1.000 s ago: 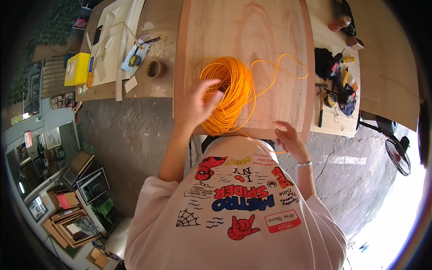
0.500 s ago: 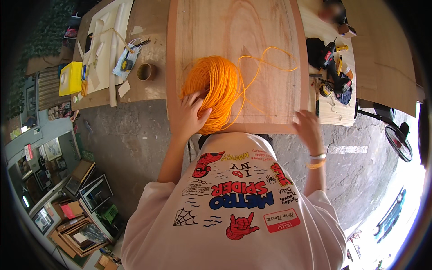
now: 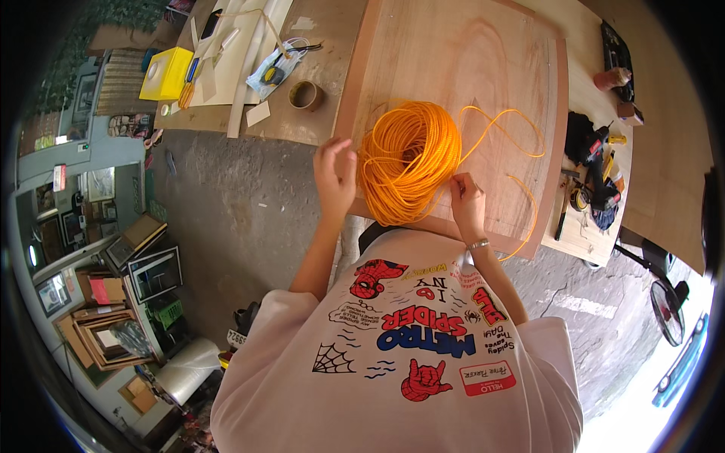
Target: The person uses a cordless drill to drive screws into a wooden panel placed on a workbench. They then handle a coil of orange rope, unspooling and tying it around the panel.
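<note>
A large coil of orange cord (image 3: 414,158) lies on a wooden panel (image 3: 483,68) with a darker border, near its front edge. My left hand (image 3: 334,177) is at the coil's left side, fingers spread and upright, holding nothing. On the coil's right my right hand (image 3: 468,202) is closed in a pinch on a strand of the orange cord; the fingertips partly hide it. A loose length of cord loops over the panel to the right, and another stretch curves down past my right wrist.
On the left table are a brown cup (image 3: 306,96), a tape measure (image 3: 272,75), a face mask and a yellow box (image 3: 165,74). Power drills (image 3: 596,143) and a pinkish bottle (image 3: 612,78) lie at right. A black fan (image 3: 667,309) stands beyond, with frames stacked at lower left.
My left hand has come off the coil to its left side. My right hand has moved in from the panel's right edge to the coil and pinched the cord. The view has turned.
</note>
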